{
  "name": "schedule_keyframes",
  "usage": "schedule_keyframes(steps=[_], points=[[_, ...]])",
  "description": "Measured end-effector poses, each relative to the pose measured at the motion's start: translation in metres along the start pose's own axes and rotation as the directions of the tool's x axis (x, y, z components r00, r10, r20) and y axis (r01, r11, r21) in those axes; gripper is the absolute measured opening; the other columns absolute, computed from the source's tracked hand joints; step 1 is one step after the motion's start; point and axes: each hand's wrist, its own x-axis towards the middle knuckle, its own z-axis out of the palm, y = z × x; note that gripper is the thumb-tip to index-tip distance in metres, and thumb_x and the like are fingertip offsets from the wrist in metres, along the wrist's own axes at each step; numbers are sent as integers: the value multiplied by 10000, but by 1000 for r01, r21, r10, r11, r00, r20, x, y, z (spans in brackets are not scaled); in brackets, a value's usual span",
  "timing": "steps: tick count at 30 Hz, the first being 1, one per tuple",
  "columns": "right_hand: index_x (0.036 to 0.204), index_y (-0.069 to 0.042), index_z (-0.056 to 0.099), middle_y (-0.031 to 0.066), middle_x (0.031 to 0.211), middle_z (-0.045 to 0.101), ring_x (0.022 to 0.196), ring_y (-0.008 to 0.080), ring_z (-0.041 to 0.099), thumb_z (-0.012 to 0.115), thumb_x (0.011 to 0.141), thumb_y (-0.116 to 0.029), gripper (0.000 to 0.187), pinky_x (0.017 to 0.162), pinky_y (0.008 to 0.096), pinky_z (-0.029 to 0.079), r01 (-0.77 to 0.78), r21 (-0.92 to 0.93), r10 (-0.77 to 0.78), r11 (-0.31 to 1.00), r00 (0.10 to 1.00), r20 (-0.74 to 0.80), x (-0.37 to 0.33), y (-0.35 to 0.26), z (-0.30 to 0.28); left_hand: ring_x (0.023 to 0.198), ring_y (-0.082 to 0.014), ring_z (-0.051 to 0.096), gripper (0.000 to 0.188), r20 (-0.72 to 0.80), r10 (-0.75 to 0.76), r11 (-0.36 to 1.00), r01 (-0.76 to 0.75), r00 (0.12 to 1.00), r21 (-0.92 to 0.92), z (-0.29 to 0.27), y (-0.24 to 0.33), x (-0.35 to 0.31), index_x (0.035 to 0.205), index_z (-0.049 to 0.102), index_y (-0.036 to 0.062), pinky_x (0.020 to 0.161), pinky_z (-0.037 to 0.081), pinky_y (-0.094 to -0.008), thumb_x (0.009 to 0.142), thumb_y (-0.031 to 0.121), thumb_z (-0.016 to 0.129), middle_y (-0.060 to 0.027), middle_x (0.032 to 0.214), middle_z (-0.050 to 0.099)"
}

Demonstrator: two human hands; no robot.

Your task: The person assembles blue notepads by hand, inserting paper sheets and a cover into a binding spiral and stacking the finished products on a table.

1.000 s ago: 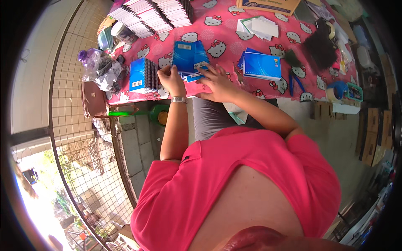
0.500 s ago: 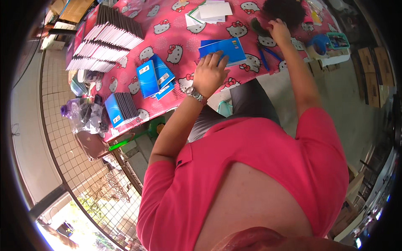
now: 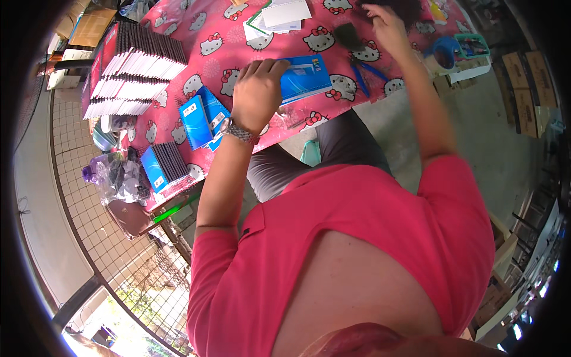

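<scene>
One notebook [image 3: 311, 78]: likely light, bendable, slick; best held by edges. Left hand [image 3: 259, 89] curled at its 9 o'clock end, right hand [image 3: 388, 28] toward 2 o'clock; fingers' grip unclear on both.

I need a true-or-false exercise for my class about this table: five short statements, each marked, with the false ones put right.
1. The left hand is at the blue-covered rectangular notebook. True.
2. The silver metal wristwatch is on the right wrist. False: it is on the left wrist.
3. A tool with two blue handles lies on the pink patterned tablecloth. True.
4. The right hand holds that tool. False: it is beyond the tool, near a fluffy black bundle.
5. The tall pile of black-spiralled, white-paged notebooks stands left of the left hand. True.
</scene>
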Motion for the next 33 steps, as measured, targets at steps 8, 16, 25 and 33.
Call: schedule_keyframes(steps=[8, 16, 25, 33], points=[[1306, -2, 530, 167, 1310, 572, 1022, 263, 647, 466, 973, -231, 410, 875, 334, 491, -360, 500, 294, 787, 933, 209, -100, -174, 51, 930, -332, 591, 299, -123, -47, 996, 37, 991, -79, 29, 13, 22, 1110, 578, 75, 928, 403, -456, 819, 125, 626, -109, 915, 631], [1108, -119, 698, 86, 991, 666, 825, 207, 655, 602, 922, -182, 218, 735, 326, 514, -78, 288, -35, 955, 929, 368, -53, -141, 6, 893, -331, 585, 215, -103, 29, 987, -45, 994, -156, 25, 9, 8, 1037, 612, 57, 920, 417, -442, 835, 119, 652, -118, 907, 628], [1142, -155, 694, 47, 929, 576, 793, 191, 599, 631, 883, -97, 273, 714, 303, 488, 35, 290, -131, 957, 939, 318, -54, -133, 11, 901, -300, 592, 229, -164, -22, 989, -3, 986, -148, 29, 10, 6, 1062, 637, 72, 960, 412, -443, 841, 131, 657, -100, 933, 635], [1161, -86, 669, 62, 953, 584, 782, 150, 574, 583, 891, -14, 292, 697, 281, 494, 30, 408, -209, 912, 892, 401, -47, -128, 9, 885, -290, 606, 187, -158, -79, 988, 57, 984, -141, 24, 17, 9, 1001, 659, 76, 863, 418, -400, 832, 154, 680, -95, 918, 656]])
